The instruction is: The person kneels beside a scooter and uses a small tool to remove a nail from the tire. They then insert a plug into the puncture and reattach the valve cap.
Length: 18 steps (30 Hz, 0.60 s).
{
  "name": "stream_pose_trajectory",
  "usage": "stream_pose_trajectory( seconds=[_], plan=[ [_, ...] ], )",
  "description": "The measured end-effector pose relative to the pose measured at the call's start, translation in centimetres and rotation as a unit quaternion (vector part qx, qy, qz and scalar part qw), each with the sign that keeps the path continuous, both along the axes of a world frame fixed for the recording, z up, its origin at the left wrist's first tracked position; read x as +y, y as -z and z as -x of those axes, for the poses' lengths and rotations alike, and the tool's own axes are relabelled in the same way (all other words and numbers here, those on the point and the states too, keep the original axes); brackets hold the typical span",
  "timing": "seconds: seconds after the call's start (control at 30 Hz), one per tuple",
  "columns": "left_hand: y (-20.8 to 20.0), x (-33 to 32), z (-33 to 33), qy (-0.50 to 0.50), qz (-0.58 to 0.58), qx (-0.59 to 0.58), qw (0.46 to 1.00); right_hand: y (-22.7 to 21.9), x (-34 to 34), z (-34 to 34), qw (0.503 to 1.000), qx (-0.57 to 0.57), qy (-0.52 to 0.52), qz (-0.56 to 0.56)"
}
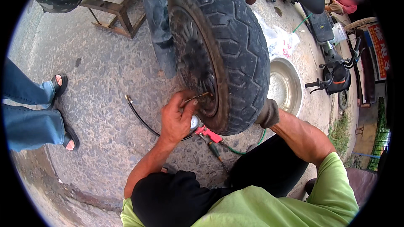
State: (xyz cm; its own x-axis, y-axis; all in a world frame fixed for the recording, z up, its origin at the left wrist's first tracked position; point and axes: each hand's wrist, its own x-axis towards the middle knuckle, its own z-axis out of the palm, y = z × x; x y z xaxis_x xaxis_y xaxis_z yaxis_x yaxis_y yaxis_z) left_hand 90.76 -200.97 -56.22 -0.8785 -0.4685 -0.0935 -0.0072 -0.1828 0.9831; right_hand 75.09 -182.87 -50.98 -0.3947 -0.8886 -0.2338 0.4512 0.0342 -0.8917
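Note:
A black-treaded scooter tyre stands upright in front of me on its dark, dusty wheel rim. My left hand is closed in a pinch on a thin brass-coloured rod, whose far end meets the rim near the lower spokes. What exactly the rod is, I cannot make out. My right hand, in a dark glove, lies against the tyre's right side; its fingers are hidden behind the rubber. Under the wheel, a red inflator gun with a round gauge rests on the ground beside my left hand.
A black hose with a brass end and a screwdriver lie on the pavement. Right of the tyre sit a metal basin and a plastic bag. A person in jeans stands left. A wooden stand and parked scooter are farther off.

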Motion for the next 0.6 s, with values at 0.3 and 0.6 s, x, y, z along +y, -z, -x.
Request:
stream_pose_trajectory(
  seconds=[0.3,0.6],
  plan=[
    [0.3,-0.2,-0.2,0.021,0.07,0.056,0.996,1.2,0.4,-0.2,0.995,0.043,-0.085,-0.025],
    [0.5,-0.4,-0.2,0.024,0.102,0.055,0.993,2.4,1.7,0.9,0.995,-0.043,-0.076,-0.037]
  ],
)
